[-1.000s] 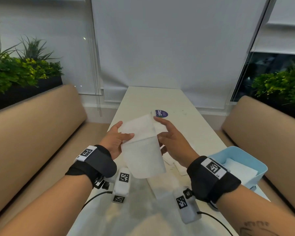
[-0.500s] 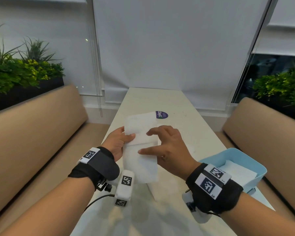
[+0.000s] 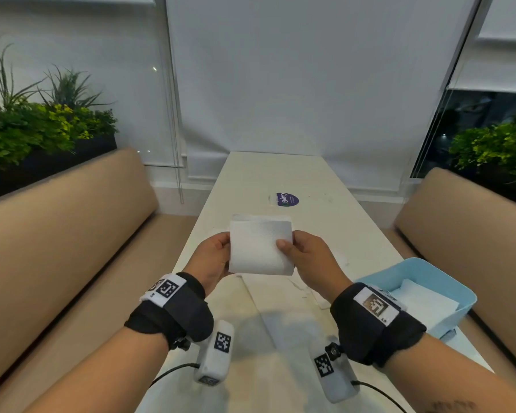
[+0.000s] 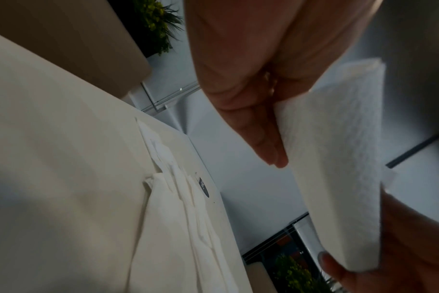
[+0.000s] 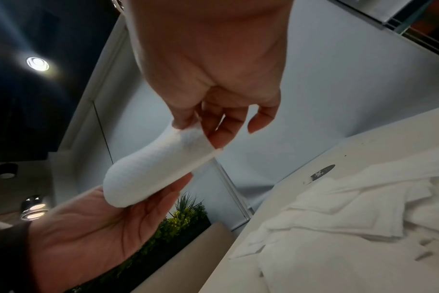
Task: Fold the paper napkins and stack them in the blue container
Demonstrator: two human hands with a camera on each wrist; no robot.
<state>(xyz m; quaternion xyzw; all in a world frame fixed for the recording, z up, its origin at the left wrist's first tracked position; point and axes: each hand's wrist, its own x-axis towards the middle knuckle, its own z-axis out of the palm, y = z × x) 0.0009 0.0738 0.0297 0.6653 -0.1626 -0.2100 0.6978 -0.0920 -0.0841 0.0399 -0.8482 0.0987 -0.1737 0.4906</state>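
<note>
Holding a folded napkin (image 3: 258,245) up above the table (image 3: 280,174), both hands share it in the head view. The left hand (image 3: 213,259) grips its left edge. The right hand (image 3: 307,263) grips its right edge, thumb laid on the front face. A pile (image 3: 313,293) of loose napkins lies on the table under the hands, with a round purple sticker (image 3: 287,199) farther off. The blue container (image 3: 423,271) sits at the table's right edge, just beyond the right wrist, with a white stack (image 3: 423,304) inside.

From the left wrist, the left hand (image 4: 251,79) pinches the napkin (image 4: 338,158) between thumb and nearly straight fingers (image 4: 261,138). The right hand (image 4: 401,257) grips the opposite edge. Below, the pile (image 4: 178,218) lies on the table (image 4: 50,138) near the sticker (image 4: 204,186).

From the right wrist, the right hand (image 5: 213,69) pinches one napkin (image 5: 158,168) corner between thumb and forefinger, its other fingers loosely extended. The rounded fold rests against the left hand (image 5: 93,228), whose fingers are almost straight. The pile (image 5: 351,218) lies rumpled on the table (image 5: 388,142).
</note>
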